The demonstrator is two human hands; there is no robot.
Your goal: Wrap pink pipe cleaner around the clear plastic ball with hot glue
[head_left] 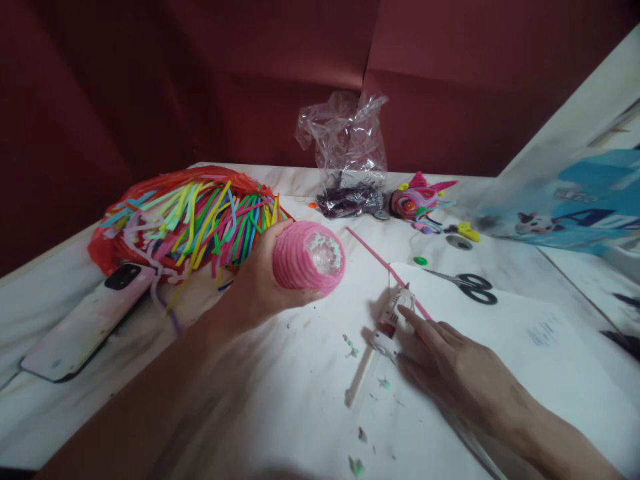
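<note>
My left hand [260, 275] is wrapped round a ball-like object [296, 260] covered in coils of pink pipe cleaner; its end facing right shows a clear, shiny patch with pale green bits. On the right, my right hand [445, 353] reaches over a small white glue gun [396, 308], fingertips at its side, fingers stretched out and thumb apart. A glue stick [359, 380] sticks out of the gun's rear. One straight pink pipe cleaner [370, 249] runs diagonally beneath the gun's nozzle.
Colourful pipe cleaners in a red bag [200, 213] and a phone [90, 320] lie left. Behind stand a clear plastic bag [350, 153] and a pink decorated figure [417, 200]. Black-handled scissors [475, 288] rest on white paper [540, 347]. Green scraps [356, 465] lie in front.
</note>
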